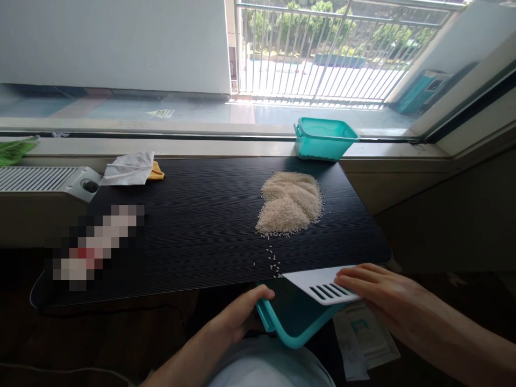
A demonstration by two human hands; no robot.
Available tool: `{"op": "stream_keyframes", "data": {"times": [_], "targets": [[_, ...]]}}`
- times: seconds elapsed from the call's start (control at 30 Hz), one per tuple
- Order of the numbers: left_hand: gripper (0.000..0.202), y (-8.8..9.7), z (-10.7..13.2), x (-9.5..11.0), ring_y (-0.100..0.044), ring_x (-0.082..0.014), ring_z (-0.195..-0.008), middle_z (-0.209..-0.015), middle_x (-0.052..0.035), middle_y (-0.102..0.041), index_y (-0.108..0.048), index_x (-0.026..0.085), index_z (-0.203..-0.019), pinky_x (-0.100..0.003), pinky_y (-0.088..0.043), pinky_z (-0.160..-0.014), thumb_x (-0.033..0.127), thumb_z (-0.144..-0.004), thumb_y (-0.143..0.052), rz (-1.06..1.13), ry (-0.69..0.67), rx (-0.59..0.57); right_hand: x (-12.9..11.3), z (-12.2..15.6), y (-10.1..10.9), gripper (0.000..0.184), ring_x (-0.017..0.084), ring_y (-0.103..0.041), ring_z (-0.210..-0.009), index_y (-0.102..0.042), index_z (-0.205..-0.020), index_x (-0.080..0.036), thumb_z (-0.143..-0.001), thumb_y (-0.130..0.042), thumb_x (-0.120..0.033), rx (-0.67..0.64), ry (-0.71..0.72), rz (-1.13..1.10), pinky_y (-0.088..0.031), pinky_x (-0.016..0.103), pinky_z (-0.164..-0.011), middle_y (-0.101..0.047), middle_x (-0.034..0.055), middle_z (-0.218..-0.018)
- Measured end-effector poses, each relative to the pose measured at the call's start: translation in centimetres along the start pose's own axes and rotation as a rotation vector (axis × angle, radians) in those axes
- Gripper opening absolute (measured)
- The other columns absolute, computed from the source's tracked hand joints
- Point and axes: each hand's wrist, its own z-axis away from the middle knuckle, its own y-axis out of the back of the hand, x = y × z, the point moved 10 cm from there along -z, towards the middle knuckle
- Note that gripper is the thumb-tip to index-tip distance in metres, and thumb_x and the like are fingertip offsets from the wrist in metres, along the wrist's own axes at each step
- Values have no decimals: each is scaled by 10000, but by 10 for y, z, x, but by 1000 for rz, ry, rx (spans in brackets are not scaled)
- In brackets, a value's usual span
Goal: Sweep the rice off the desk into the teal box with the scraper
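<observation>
My left hand [248,309] grips the rim of a teal plastic bin [300,337], held tilted just below the table's front edge. The bin's inside is dark, and I cannot make out what lies in it. In my right hand [373,285] is a flat white slotted spatula [314,280]; its handle is hidden under the fingers. The blade spans the bin's opening, its tip at the table edge beside several stray grains. Farther back, a heap of white rice [290,201] lies on the dark table [201,226].
A second teal bin [324,140] stands at the table's back right corner, by the window. White and yellow cloths [131,167] lie at the back left, beside a radiator [48,183]. A blurred-out object [99,244] is at the left. Papers [365,336] show below the table.
</observation>
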Motion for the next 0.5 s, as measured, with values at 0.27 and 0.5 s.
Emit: {"op": "stream_keyframes", "data": {"times": [0.27,0.5], "targets": [[412,2,5,2,-661,-251,-868,-935,-99,-730,-674,147,-952,-338,-530,-766,353,-595,-700,-28,-48,-3,-26,-50,5,359,212,-665,-899,-690,-1052,-211,-874,-429,-41,20,40,60,-545,311,-712,-741,77,-1029],[482,15,9,1,-651,-262,-884,-933,-105,-731,-683,133,-989,-343,-516,-752,378,-574,-696,-65,-69,21,-31,-36,-22,390,231,-676,-878,-708,-1010,-201,-823,-420,-15,58,146,163,-563,333,-731,-755,103,-1014]]}}
